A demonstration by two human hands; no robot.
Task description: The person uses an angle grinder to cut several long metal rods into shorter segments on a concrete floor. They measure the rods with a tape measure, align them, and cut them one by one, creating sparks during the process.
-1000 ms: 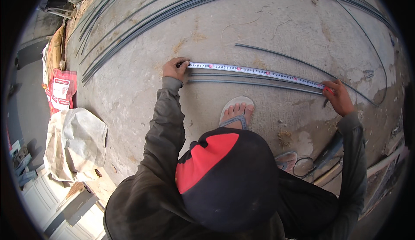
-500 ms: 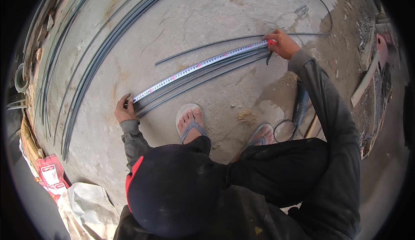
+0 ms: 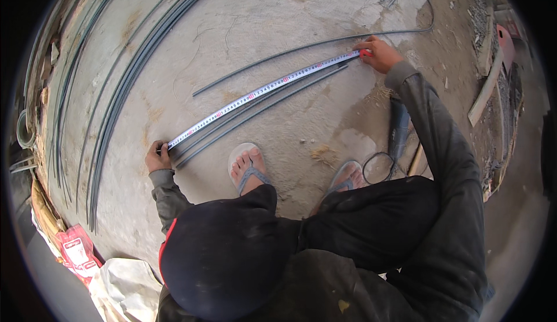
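Note:
A white tape measure blade [image 3: 267, 88] is stretched taut between my hands, slanting up to the right. My left hand [image 3: 158, 156] pinches its near-left end beside the ends of several short steel rods [image 3: 261, 115]. My right hand [image 3: 381, 55] grips the red part [image 3: 365, 53] at the far end; most of that part is hidden by the fingers. The short rods lie on the concrete just below the blade, roughly parallel to it. Above the blade runs a longer steel rod [image 3: 406, 31], which curls round at the upper right and passes close to my right fingertips.
Bundled long rods [image 3: 130, 69] curve across the left. A dark cylindrical tool [image 3: 398, 127] with a cord lies near my right knee. My sandalled feet [image 3: 248, 168] stand below the rods. A red-and-white bag [image 3: 78, 252] and pale sheet [image 3: 125, 287] lie lower left; rubble edges the right.
My hands are slightly farther apart, and more of the blade shows. My right hand now sits beyond the short rods' right ends. The dark strip hanging below it no longer shows. The view has shifted.

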